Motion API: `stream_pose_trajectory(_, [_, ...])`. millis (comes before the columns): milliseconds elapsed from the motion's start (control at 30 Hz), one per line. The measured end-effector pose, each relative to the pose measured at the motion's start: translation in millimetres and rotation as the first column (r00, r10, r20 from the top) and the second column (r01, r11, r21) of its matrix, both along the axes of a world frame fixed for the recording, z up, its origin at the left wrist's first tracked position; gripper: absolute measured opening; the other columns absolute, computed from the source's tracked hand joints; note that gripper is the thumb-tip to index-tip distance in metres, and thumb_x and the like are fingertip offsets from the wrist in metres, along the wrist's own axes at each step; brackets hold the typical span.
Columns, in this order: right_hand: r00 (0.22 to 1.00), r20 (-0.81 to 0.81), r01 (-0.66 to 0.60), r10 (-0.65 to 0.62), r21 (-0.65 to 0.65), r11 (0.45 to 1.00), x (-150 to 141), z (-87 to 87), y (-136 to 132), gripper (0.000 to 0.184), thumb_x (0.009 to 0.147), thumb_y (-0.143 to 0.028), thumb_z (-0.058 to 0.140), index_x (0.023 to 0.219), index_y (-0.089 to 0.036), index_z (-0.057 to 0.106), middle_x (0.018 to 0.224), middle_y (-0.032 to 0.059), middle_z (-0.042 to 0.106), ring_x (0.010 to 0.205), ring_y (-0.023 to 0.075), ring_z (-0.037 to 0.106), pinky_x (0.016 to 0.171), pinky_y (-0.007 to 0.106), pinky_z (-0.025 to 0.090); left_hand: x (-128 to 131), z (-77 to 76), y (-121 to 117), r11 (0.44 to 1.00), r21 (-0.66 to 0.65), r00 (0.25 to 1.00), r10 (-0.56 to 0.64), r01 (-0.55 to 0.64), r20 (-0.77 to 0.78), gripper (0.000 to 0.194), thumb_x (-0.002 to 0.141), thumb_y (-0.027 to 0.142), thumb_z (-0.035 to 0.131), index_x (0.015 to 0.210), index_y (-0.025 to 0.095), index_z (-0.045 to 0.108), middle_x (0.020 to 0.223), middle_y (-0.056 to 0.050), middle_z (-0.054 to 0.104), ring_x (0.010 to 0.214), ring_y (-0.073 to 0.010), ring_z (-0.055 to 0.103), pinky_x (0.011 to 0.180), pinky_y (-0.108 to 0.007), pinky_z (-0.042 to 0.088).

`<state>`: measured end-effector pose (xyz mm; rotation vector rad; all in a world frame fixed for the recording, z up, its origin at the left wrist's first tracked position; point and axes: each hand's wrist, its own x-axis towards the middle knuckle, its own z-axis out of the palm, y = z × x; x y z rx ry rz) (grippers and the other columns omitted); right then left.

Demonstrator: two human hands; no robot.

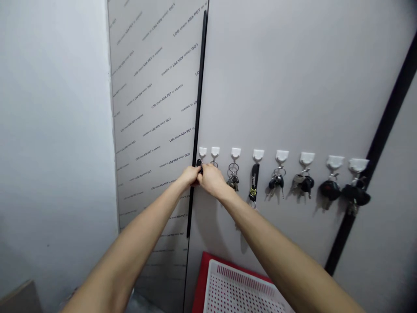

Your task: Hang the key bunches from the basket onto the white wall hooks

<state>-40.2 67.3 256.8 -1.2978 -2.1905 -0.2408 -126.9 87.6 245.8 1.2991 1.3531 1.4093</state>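
My left hand [190, 175] and my right hand [211, 179] meet in front of the leftmost white hook [203, 151]. Both have their fingers closed on a small black key fob [199, 163] just under that hook; most of it is hidden by the fingers. Whether its ring sits on the hook, I cannot tell. Behind my right hand, a key ring [214, 163] hangs from the second hook [215, 151]. Further right, a bunch of keys [233, 180] hangs on the third hook [236, 152].
Along the row hang a black strap [254, 181], keys with black heads [276, 181], another bunch [303, 183] and black key fobs [329, 190]. A black door handle strip [199, 87] runs beside the first hook. Below stands a white perforated basket [211, 271] on something red [199, 282].
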Motion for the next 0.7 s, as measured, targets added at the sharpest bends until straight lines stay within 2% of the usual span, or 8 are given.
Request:
stream_pose_trajectory(133, [0.996, -0.045, -0.074, 0.079, 0.090, 0.993, 12, -12.6, -8, 0.033, 0.068, -0.021, 0.035, 0.097, -0.010, 0.047, 0.104, 0.0127, 0.044, 0.086, 0.0193, 0.048, 0.073, 0.030, 0.036, 3, -23.0, -9, 0.996, -0.061, 0.997, -0.060, 0.062, 0.038, 0.030, 0.072, 0.029, 0.032, 0.048, 0.014, 0.040, 0.030, 0.005, 0.038, 0.028, -0.0041, 0.035, 0.037, -0.017, 0.026])
stream_pose_trajectory(200, [0.986, -0.074, -0.137, 0.147, 0.133, 0.982, 24, -25.0, -15, 0.035, 0.069, -0.020, 0.035, 0.102, -0.011, 0.044, 0.111, 0.0115, 0.040, 0.086, 0.0169, 0.047, 0.074, 0.028, 0.036, 2, -42.9, -14, 0.991, -0.105, 0.995, -0.081, 0.086, 0.051, 0.027, 0.072, 0.027, 0.032, 0.052, 0.013, 0.043, 0.035, 0.004, 0.043, 0.031, -0.0047, 0.039, 0.038, -0.017, 0.027])
stream_pose_trajectory(267, [0.972, -0.089, -0.207, 0.217, 0.111, 0.972, 41, -44.5, -23, 0.035, 0.068, -0.019, 0.035, 0.101, -0.012, 0.045, 0.110, 0.0097, 0.041, 0.081, 0.0140, 0.049, 0.075, 0.026, 0.036, 2, -69.5, -20, 0.984, -0.150, 0.994, -0.093, 0.100, 0.058, 0.023, 0.071, 0.026, 0.034, 0.056, 0.012, 0.045, 0.038, 0.004, 0.046, 0.032, -0.0051, 0.042, 0.038, -0.017, 0.027])
stream_pose_trajectory(367, [0.959, -0.104, -0.269, 0.265, -0.032, 0.963, 71, -89.5, -35, 0.031, 0.068, -0.017, 0.036, 0.094, -0.013, 0.052, 0.093, 0.0073, 0.053, 0.071, 0.0121, 0.051, 0.070, 0.024, 0.038, 9, -119.2, -32, 0.970, -0.211, 0.992, -0.110, 0.120, 0.058, 0.017, 0.066, 0.026, 0.039, 0.060, 0.012, 0.045, 0.038, 0.004, 0.046, 0.032, -0.0047, 0.041, 0.037, -0.017, 0.025])
stream_pose_trajectory(433, [0.965, -0.139, -0.245, 0.224, -0.162, 0.956, 92, -127.0, -41, 0.028, 0.068, -0.018, 0.035, 0.087, -0.014, 0.055, 0.079, 0.0064, 0.057, 0.068, 0.0127, 0.051, 0.066, 0.023, 0.038, 23, -153.7, -40, 0.953, -0.252, 0.985, -0.151, 0.167, 0.081, 0.019, 0.062, 0.030, 0.044, 0.062, 0.012, 0.046, 0.040, 0.005, 0.046, 0.033, -0.0045, 0.041, 0.037, -0.016, 0.024])
stream_pose_trajectory(500, [0.970, -0.194, -0.197, 0.145, -0.282, 0.939, 113, -165.0, -47, 0.029, 0.068, -0.018, 0.033, 0.083, -0.013, 0.057, 0.076, 0.0064, 0.059, 0.067, 0.0131, 0.052, 0.064, 0.022, 0.037, 43, -184.3, -48, 0.927, -0.285, 0.970, -0.221, 0.242, 0.106, 0.025, 0.056, 0.037, 0.048, 0.062, 0.012, 0.045, 0.040, 0.006, 0.045, 0.033, -0.0045, 0.040, 0.037, -0.017, 0.024])
stream_pose_trajectory(600, [0.973, -0.231, -0.118, 0.017, -0.434, 0.893, 143, -213.4, -55, 0.029, 0.068, -0.017, 0.031, 0.074, -0.014, 0.058, 0.067, 0.0046, 0.060, 0.061, 0.0133, 0.052, 0.057, 0.021, 0.036, 81, -218.7, -61, 0.876, -0.296, 0.925, -0.365, 0.380, 0.105, 0.032, 0.051, 0.045, 0.048, 0.058, 0.014, 0.043, 0.040, 0.006, 0.045, 0.033, -0.0047, 0.039, 0.037, -0.018, 0.024])
stream_pose_trajectory(700, [0.971, -0.227, -0.056, -0.074, -0.519, 0.853, 166, -245.0, -64, 0.028, 0.065, -0.014, 0.030, 0.067, -0.014, 0.058, 0.063, 0.0029, 0.060, 0.060, 0.0130, 0.052, 0.053, 0.020, 0.035, 113, -243.3, -71, 0.796, -0.351, 0.861, -0.503, 0.494, 0.073, 0.032, 0.050, 0.045, 0.048, 0.056, 0.014, 0.043, 0.039, 0.007, 0.044, 0.032, -0.0051, 0.039, 0.037, -0.018, 0.023])
